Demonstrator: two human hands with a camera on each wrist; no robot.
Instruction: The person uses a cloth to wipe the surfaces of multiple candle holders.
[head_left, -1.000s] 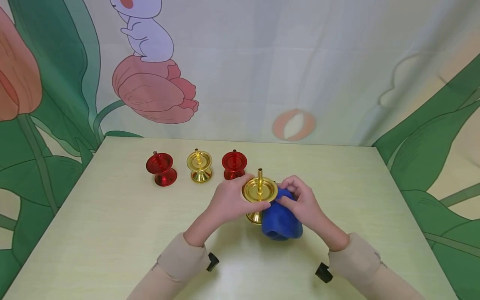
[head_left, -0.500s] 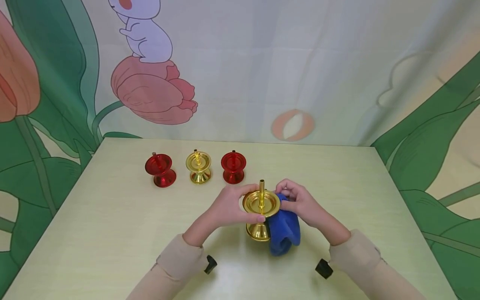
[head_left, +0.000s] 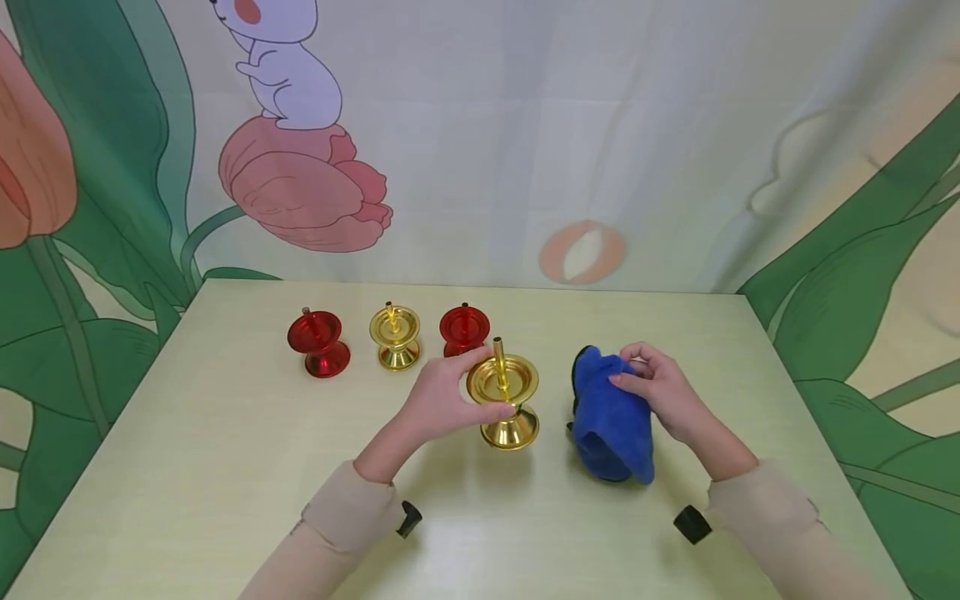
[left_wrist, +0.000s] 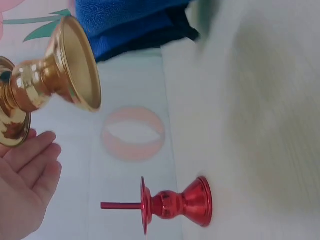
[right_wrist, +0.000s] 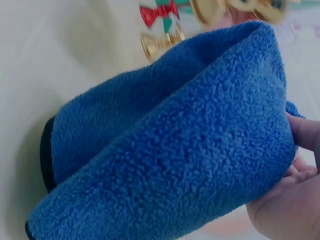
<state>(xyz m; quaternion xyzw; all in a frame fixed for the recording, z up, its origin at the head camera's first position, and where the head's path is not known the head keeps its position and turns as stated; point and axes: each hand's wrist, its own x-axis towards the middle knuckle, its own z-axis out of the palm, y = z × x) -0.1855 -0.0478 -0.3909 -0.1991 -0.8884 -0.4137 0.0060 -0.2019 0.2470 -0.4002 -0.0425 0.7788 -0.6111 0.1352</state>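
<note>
My left hand (head_left: 441, 402) grips a gold candle holder (head_left: 512, 430) by its dish, thumb at the near rim and fingers behind. The holder is upright, its spike pointing up. In the left wrist view the gold candle holder (left_wrist: 75, 65) hangs above the table with its foot off the surface. To the right, my right hand (head_left: 666, 393) pinches a blue cloth (head_left: 611, 421) near its upper edge. Fuzzy and dark-edged, the cloth (right_wrist: 180, 145) droops in folds and fills most of the right wrist view. A gap separates cloth and holder.
Along the back of the pale table (head_left: 225, 467) stand a red candle holder (head_left: 327, 357), a smaller gold one (head_left: 397, 354) and another red one (head_left: 464, 325). That last one sits just behind my left fingers. A printed curtain (head_left: 465, 167) hangs behind the table.
My right hand has drawn the blue cloth away from the gold candle holder to the right. My left hand has shifted the holder slightly left and back from its position half a second ago.
</note>
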